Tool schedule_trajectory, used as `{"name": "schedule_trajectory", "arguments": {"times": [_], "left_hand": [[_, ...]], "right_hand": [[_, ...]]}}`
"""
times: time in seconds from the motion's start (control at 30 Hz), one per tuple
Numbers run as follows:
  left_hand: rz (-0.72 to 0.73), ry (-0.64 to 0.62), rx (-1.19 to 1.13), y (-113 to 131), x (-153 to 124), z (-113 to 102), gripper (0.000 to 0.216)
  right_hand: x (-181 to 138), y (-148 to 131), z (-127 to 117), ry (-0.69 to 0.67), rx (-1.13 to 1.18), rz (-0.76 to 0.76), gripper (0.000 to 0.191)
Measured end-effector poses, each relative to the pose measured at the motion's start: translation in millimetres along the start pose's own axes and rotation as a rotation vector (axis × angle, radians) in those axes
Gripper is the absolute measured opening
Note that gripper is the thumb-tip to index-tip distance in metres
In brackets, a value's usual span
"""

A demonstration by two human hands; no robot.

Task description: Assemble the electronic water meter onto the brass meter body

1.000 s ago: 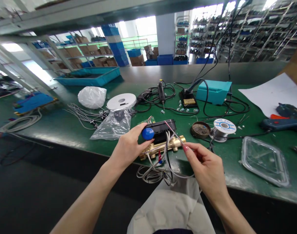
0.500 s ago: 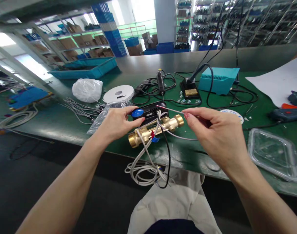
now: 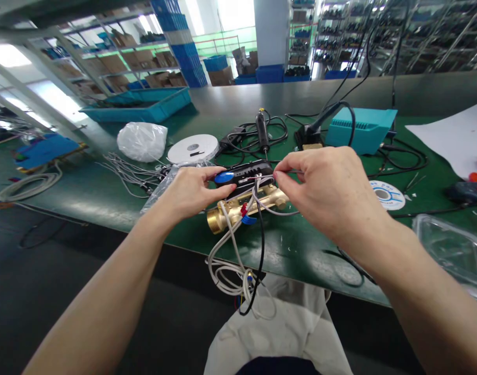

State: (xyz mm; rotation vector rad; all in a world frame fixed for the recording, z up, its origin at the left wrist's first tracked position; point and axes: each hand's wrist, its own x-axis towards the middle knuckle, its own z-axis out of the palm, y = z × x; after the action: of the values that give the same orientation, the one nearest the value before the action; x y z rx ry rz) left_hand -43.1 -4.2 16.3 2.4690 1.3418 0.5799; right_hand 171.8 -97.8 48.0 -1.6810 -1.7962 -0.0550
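My left hand (image 3: 191,192) grips the left end of a water meter, a black housing (image 3: 249,173) with a blue cap (image 3: 224,177) sitting on a brass pipe body (image 3: 238,211). The meter is held above the front edge of the green bench (image 3: 105,192). My right hand (image 3: 332,195) pinches a thin wire (image 3: 264,178) at the right end of the black housing. White and black cables (image 3: 232,260) hang from the meter in loops below the bench edge.
Behind the meter lie a teal soldering station (image 3: 359,130) with its iron holder, a black rotary tool (image 3: 261,127), tangled black leads, a white disc (image 3: 194,149), plastic bags (image 3: 142,141) and a solder spool (image 3: 387,194). A clear plastic lid (image 3: 451,250) sits at right; a blue tray (image 3: 144,104) stands far left.
Both hands lifted the meter off the bench toward me. My right hand moved left along the thin wire, up to the black housing.
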Motion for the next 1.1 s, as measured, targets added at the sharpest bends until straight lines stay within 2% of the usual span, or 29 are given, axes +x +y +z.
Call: {"name": "schedule_trajectory", "arguments": {"times": [0.13,0.27,0.6,0.8,1.1], "left_hand": [[0.026,0.004,-0.005,0,0,1,0.035],[0.038,0.020,0.001,0,0,0,0.037],[0.081,0.061,0.026,0,-1,1,0.034],[0.096,0.026,0.000,-1,-2,0,0.032],[0.102,0.040,0.042,1,-4,-1,0.034]], "right_hand": [[6,-5,0,-0.014,-0.112,-0.038,0.016],[8,-10,-4,-0.096,-0.200,-0.053,0.018],[14,-16,-10,-0.192,-0.314,-0.036,0.021],[17,-19,-9,-0.162,-0.331,-0.044,0.020],[20,-25,-10,-0.147,-0.361,-0.037,0.022]]}}
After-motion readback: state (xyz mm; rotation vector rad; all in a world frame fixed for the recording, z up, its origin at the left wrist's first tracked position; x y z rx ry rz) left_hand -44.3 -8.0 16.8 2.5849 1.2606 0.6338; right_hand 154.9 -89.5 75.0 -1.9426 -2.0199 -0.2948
